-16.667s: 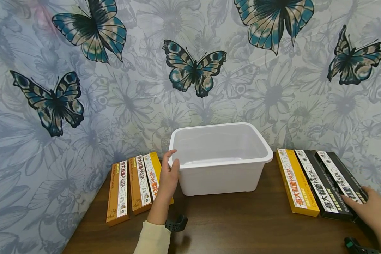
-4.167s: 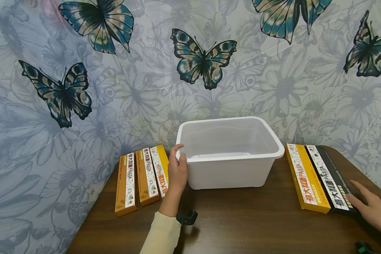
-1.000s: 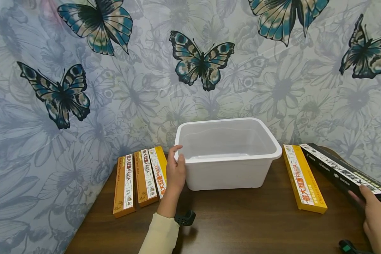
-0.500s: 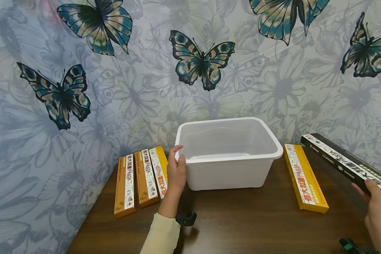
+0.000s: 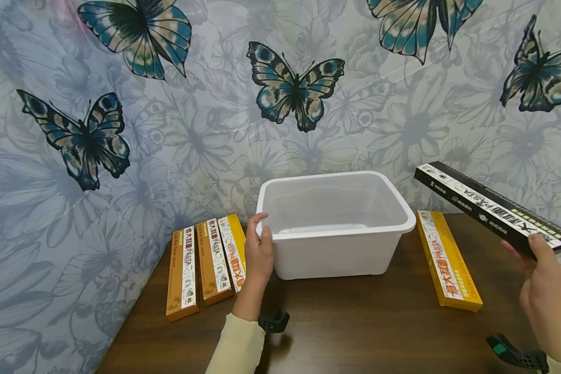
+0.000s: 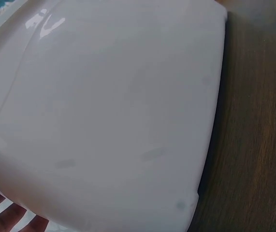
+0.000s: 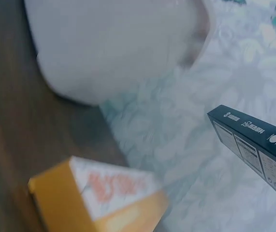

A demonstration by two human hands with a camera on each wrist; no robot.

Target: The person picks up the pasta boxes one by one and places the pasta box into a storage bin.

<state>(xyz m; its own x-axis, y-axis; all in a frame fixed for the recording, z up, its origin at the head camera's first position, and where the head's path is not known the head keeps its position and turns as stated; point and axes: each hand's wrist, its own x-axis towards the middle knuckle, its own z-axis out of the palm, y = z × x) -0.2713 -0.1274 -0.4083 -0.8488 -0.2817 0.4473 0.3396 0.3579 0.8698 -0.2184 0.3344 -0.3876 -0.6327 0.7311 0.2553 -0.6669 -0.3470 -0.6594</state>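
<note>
My left hand (image 5: 260, 257) holds the left front corner of a white plastic bin (image 5: 332, 257), with a finger over the rim. In the left wrist view the bin's wall (image 6: 104, 106) fills most of the picture, and fingertips (image 6: 12, 217) show at its lower left. My right hand (image 5: 549, 296) grips the near end of a black pasta box (image 5: 491, 205). This box is in the air, tilted, its far end up and pointing toward the bin. In the right wrist view the black box (image 7: 254, 137) appears at the right. Below it on the table lies a yellow pasta box (image 5: 449, 262).
Left of the bin lie an orange pasta box (image 5: 182, 272), a second orange one (image 5: 213, 259) and a yellow one (image 5: 234, 249), partly behind my left arm. All stand on a brown wooden table (image 5: 355, 322) against a butterfly-patterned wall (image 5: 205, 130).
Of two black boxes first lying at the right, one left the table earlier. The other has since been picked up by my right hand and has risen leftward. My left hand stays on the bin.
</note>
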